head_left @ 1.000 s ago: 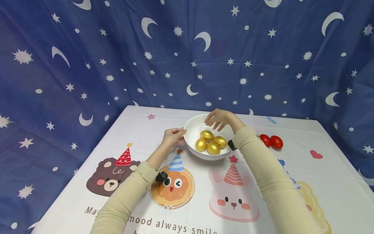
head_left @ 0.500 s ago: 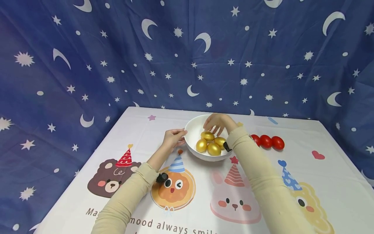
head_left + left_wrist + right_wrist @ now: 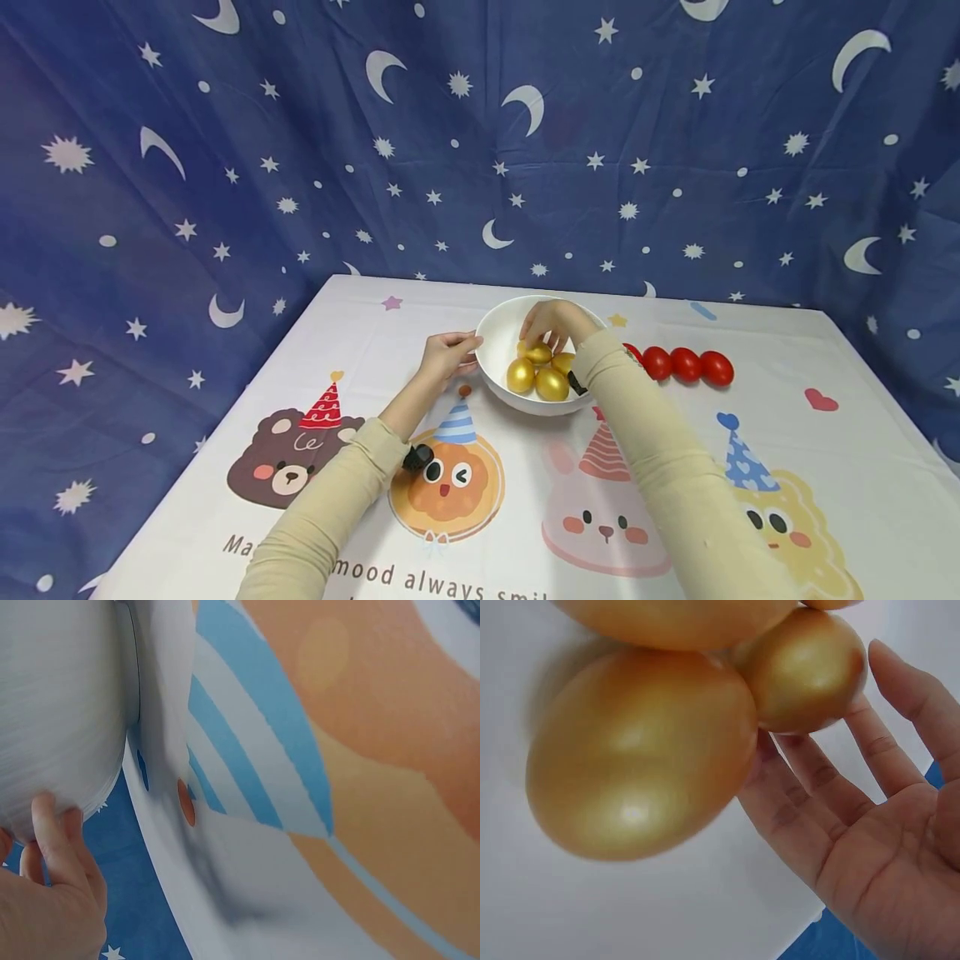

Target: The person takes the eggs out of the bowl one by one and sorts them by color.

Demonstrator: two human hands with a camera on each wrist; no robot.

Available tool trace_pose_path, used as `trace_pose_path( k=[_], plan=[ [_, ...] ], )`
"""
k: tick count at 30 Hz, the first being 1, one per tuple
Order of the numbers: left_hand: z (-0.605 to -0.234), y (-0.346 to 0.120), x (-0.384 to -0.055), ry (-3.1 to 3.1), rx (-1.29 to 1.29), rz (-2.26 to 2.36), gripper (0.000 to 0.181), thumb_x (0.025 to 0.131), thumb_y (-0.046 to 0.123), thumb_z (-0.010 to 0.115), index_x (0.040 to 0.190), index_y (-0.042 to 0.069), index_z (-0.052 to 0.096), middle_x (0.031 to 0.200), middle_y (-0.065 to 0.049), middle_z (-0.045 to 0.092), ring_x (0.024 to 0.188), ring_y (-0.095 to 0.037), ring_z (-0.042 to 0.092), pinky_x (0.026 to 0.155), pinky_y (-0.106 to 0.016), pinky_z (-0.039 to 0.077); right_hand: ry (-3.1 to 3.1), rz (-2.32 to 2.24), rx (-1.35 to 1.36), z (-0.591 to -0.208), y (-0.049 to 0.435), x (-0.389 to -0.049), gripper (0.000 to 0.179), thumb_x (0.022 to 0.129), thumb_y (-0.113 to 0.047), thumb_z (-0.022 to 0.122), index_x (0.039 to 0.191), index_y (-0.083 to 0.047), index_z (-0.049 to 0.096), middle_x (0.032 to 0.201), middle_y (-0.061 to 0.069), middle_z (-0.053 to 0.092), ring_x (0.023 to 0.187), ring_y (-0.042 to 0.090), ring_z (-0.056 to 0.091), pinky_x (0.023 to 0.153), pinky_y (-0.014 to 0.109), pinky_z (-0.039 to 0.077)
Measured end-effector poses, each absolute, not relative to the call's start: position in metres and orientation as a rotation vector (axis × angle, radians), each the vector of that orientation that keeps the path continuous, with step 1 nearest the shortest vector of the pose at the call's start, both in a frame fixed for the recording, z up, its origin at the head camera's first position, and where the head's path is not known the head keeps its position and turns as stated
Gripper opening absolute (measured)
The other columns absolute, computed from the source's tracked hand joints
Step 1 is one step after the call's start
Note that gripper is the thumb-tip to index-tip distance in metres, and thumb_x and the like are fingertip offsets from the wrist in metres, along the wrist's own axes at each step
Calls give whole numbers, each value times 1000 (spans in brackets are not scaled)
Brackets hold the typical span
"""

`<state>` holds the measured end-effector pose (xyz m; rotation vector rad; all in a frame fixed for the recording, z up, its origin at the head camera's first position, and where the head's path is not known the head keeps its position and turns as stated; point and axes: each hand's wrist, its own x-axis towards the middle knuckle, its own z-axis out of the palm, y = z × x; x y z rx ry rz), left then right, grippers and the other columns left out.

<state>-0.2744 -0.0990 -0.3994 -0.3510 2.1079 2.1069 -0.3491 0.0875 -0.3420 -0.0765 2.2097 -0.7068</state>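
Note:
A white bowl (image 3: 493,333) stands on the table with several golden eggs inside, among them a front egg (image 3: 552,384). My left hand (image 3: 446,354) pinches the bowl's left rim, thumb on top; the left wrist view has its fingers (image 3: 52,840) against the outer wall. My right hand (image 3: 557,322) reaches down into the bowl at the farthest golden egg (image 3: 810,671). In the right wrist view its fingers extend along and behind that egg, while the thumb stands at the other side with a narrow gap. The sleeve partly hides the bowl's right side.
Several red eggs (image 3: 686,365) lie in a row right of the bowl, the leftmost partly behind the right sleeve (image 3: 637,408). A white cartoon-printed tablecloth (image 3: 420,310) covers the table. Behind hangs a blue curtain (image 3: 450,208) with moons and stars.
My right hand has lowered into the bowl, its fingers coming down around the far golden egg. More red eggs show beside the sleeve. My left hand keeps its hold on the rim.

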Motion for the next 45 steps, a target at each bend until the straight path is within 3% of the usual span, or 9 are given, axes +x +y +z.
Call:
trace_pose_path(
  k=[5,8,12,14,21,29,45],
  plan=[
    [-401,-99,-274,2106,-340,2096,35,87,16,68,118,1,63,118,-17,63,66,-7,64,69,-22,62,2187,-699,-212,-408,103,-412,29,77,-18,76,103,-14,65,96,10,56,86,27,58,74,37,61],
    [-401,-99,-274,2099,-336,2099,35,86,16,69,117,1,64,114,-15,65,66,-8,64,68,-22,62,2202,-683,-248,-430,109,-435,29,72,-22,80,97,-16,66,92,9,58,80,26,60,69,37,61],
    [-398,-98,-272,2101,-337,2108,33,87,14,68,116,-1,64,114,-16,65,65,-7,64,65,-20,61,2295,-653,-200,-376,95,-379,27,85,-12,66,111,-7,60,92,8,54,82,22,57,83,36,59],
    [-398,-98,-272,2108,-341,2111,33,87,14,68,116,-1,64,115,-18,64,64,-7,63,63,-20,61,2290,-666,-206,-358,93,-365,26,85,-10,65,110,-6,59,90,6,52,79,20,55,81,33,60],
    [-400,-99,-276,2127,-323,2117,34,87,15,67,117,0,64,117,-18,64,65,-7,63,63,-19,61,2289,-667,-235,-346,93,-363,31,86,-14,66,115,-7,59,94,9,51,80,21,54,79,34,61],
    [-400,-99,-274,2128,-339,2107,34,87,15,67,118,1,64,117,-17,63,70,-10,64,61,-17,60,2345,-654,-254,-324,92,-341,33,92,-14,58,124,-4,54,89,6,47,81,20,53,88,35,59],
    [-398,-97,-273,2124,-364,2074,35,88,16,66,121,2,62,122,-16,60,68,-6,62,60,-16,59,2430,-648,-376,-308,96,-323,34,88,-15,60,121,-5,58,91,6,52,77,17,53,77,32,62]
  ],
)
